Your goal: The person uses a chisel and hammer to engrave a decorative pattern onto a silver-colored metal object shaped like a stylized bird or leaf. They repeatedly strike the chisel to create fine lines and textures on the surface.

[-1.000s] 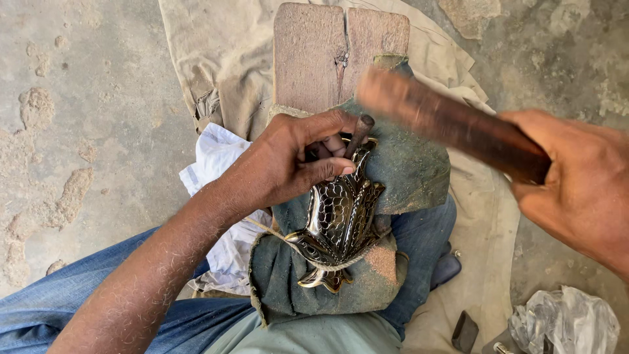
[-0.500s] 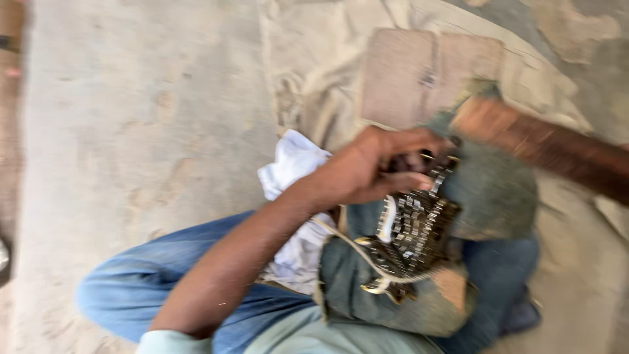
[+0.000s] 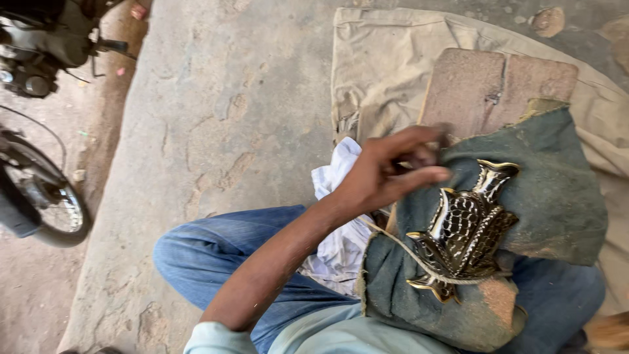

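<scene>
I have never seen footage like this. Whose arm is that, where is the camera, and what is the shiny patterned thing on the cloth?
The camera sits on a person's head and looks down, so you see their own body: blue-jeaned legs on a concrete floor. There is no machine here, only bare hands. The left hand hovers with loosely curled fingers above a dark green cloth draped over the lap; it holds nothing that I can see. On that cloth lies a dark metal ornament with a scale pattern and golden edges. Behind it stands a wooden block on a beige cloth. A white cloth lies by the thigh. The right hand is out of view. A motorcycle wheel shows far left.
</scene>
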